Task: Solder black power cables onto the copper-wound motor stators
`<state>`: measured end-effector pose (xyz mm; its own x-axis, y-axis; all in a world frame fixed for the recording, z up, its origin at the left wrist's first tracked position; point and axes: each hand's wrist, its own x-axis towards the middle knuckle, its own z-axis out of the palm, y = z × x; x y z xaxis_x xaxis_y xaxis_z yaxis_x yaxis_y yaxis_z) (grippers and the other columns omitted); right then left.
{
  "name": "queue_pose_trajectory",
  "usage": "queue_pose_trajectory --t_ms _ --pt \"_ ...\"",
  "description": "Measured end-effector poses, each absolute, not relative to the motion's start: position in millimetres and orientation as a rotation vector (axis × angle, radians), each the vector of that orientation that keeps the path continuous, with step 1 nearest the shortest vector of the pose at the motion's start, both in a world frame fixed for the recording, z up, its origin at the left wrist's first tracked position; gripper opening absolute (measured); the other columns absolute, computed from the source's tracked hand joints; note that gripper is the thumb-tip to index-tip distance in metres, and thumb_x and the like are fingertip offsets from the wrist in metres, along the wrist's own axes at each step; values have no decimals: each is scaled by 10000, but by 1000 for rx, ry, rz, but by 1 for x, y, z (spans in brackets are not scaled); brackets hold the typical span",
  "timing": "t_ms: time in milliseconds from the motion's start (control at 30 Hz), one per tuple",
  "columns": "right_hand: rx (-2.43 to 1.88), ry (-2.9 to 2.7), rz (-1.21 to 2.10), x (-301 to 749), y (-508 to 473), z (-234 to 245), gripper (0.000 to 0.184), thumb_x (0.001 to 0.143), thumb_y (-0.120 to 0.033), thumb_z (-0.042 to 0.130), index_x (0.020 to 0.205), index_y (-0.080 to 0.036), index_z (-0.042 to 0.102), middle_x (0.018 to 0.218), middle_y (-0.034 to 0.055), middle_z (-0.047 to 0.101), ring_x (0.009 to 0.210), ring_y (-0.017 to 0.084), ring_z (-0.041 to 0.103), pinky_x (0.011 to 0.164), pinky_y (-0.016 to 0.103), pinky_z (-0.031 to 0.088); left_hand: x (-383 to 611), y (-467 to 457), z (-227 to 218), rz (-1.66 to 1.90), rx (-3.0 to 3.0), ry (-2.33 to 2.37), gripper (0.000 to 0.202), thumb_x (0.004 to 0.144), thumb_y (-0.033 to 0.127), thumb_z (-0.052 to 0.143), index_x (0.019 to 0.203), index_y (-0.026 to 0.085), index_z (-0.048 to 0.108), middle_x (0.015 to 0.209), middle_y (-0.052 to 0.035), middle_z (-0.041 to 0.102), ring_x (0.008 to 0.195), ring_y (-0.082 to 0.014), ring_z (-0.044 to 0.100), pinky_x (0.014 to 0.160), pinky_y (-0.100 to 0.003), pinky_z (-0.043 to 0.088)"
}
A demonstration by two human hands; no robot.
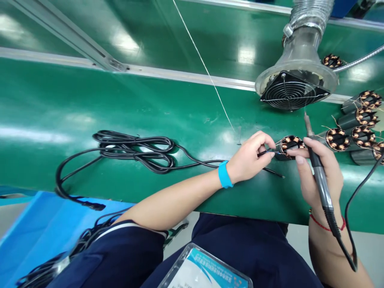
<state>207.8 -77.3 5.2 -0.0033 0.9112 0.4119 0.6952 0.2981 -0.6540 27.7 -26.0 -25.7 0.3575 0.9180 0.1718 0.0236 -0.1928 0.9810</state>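
Between the thumb and fingers of my left hand [250, 158] is the end of a black cable [207, 163], pinched close to a motor stator [290, 145] with copper windings. Thin wires show at the cable's tip. My right hand [322, 172] has a soldering iron [319, 176] resting in its grip, its tip pointing up and away from me. The index finger of that hand reaches to the stator's near edge. Most of the cable lies in a tied coil [135, 150] to the left on the green bench.
A fume extractor hood [300, 76] with a fan grille hangs above the stator. More stators [337, 139] stand at the right. Solder wire [204, 64] runs down to the bench. At lower left, a blue bin [36, 232] holds more black cables [81, 244].
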Motion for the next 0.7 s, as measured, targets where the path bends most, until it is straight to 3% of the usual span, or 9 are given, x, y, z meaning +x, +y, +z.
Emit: queue_pose_trajectory --t_ms 100,200,300,467,533,700 --pt "-1483 -1835 305 210 -61 6 394 927 -255 558 1318 -270 510 1067 51 734 1094 247 652 953 471 507 20 -15 -22 736 1275 868 234 788 138 626 993 161 515 922 -33 605 524 -47 498 476 -201 409" --pt "-1458 -2003 370 212 -42 4 391 916 -228 520 1304 -274 511 1136 50 714 1132 254 635 974 487 483 12 -4 -15 464 1142 777 94 836 210 612 837 123 578 787 -37 635 506 -60 516 452 -192 403" --pt "-1389 -2063 420 212 -33 0 390 905 -200 496 1288 -268 518 1104 45 716 1091 239 651 979 471 480 8 0 -10 559 1013 822 183 850 225 600 702 118 595 675 -8 615 478 -26 427 435 -150 318" --pt "-1400 -1957 330 210 -38 -9 373 909 -217 512 1278 -269 522 918 23 731 953 226 679 932 453 504 12 -3 -10 681 836 910 147 742 173 680 625 128 604 539 44 514 455 -24 356 427 -166 231" --pt "-1419 -1905 323 209 -43 -13 361 923 -236 515 1282 -271 523 903 22 736 932 228 680 921 455 513 16 -4 -11 691 832 897 130 703 158 717 616 130 625 527 51 511 470 -32 374 458 -178 274" --pt "-1397 -1813 277 207 -50 -18 370 928 -216 521 1293 -274 529 939 22 742 981 232 668 908 446 527 25 -5 -12 718 831 845 143 640 209 799 672 134 682 668 4 656 633 -83 542 608 -219 423"
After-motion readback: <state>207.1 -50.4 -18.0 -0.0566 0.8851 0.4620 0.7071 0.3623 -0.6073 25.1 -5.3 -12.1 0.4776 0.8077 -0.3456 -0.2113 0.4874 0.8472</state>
